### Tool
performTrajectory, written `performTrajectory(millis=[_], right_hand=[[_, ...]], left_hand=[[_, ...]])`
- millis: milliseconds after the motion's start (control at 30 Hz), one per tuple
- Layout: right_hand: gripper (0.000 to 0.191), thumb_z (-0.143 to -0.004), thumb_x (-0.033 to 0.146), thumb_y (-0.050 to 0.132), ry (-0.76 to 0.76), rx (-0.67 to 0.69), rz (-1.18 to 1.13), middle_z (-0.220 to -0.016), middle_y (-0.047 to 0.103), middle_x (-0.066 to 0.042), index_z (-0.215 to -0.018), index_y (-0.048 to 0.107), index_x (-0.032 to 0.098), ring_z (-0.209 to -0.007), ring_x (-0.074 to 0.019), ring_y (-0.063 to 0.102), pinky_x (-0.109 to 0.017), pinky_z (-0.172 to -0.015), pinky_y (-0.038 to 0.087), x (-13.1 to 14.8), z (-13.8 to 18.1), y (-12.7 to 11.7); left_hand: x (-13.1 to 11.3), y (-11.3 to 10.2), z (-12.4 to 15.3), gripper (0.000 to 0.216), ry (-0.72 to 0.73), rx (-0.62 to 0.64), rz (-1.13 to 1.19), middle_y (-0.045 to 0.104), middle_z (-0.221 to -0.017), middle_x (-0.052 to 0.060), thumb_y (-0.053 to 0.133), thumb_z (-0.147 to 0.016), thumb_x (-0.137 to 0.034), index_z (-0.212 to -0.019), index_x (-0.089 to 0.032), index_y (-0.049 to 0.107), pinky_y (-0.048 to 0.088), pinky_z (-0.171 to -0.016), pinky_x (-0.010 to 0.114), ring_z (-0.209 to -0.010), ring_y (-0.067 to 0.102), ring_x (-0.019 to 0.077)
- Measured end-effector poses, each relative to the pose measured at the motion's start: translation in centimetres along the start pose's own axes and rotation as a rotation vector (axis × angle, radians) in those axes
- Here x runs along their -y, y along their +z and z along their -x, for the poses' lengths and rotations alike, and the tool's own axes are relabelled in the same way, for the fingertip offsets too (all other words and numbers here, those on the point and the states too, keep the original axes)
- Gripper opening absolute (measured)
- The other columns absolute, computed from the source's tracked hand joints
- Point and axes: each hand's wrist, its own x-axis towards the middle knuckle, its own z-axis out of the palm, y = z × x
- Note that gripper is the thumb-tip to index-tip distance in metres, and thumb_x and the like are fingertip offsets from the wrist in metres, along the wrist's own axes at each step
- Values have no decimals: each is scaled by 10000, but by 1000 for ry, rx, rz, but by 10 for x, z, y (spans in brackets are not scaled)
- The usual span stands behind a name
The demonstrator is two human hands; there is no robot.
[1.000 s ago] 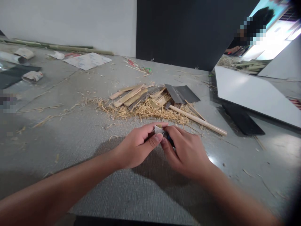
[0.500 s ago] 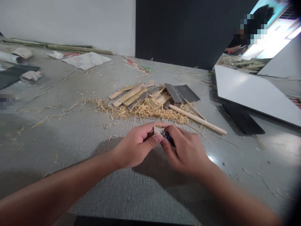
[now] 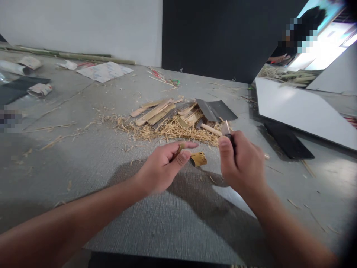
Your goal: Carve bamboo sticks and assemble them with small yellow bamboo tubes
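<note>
Bare left hand (image 3: 161, 169): palm down, thumb pressed against forefinger in a pinch, forefinger stretched toward 2 o'clock.
Bare left forearm (image 3: 83, 219): enters from 8 o'clock, lying low.
Bare right hand (image 3: 241, 165): clenched in a fist, back toward the camera, at 3 o'clock of the left hand and apart from it.
Bare right forearm (image 3: 284, 230): enters from 5 o'clock.

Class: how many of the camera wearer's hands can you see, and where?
2. The left hand, at centre, pinches a tan bamboo piece. The right hand, just right of it, grips a small blade. The distant person is too blurred to show hands.
</note>
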Motion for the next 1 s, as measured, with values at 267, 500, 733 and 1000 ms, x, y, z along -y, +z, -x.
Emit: performTrajectory(millis=[267, 500, 733, 1000], right_hand=[[285, -957, 404, 367, -213, 266, -68, -635, 539, -14, -833, 496, 182, -511, -135, 468, -277, -500, 250, 11, 9, 3], [255, -929, 353, 386, -301, 318, 8, -683, 568, -38, -854, 533, 158, -576, -149, 498, -280, -509, 228, 17, 11, 2], [288, -936, 365, 370, -285, 351, 11, -677, 566, -41, -826, 533, 155, -570, -147, 495, -288, -515, 229, 18, 12, 2], [290, -940, 373, 372, -276, 350, 8, -688, 570, -43, -836, 532, 154, -579, -151, 503, -288, -520, 229, 18, 13, 3]], left_hand=[[-2, -1, 1, 439, -58, 172, 216, 347, -558, -102, 499, -919, -489, -1249, -210, 424, 249, -368, 159, -404, 287, 44], [2, 1, 3, 370, 21, 150, 118, 376, -562, -103, 526, -913, -459, -1155, -204, 410, 306, -413, 183, -428, 372, 54], [0, 1, 4, 357, 10, 133, 2, 390, -544, -96, 466, -937, -479, -1160, -203, 428, 303, -420, 207, -423, 378, 70], [0, -1, 4, 362, 58, 100, -117, 411, -565, -73, 444, -942, -485, -1158, -194, 452, 296, -446, 222, -468, 388, 90]])
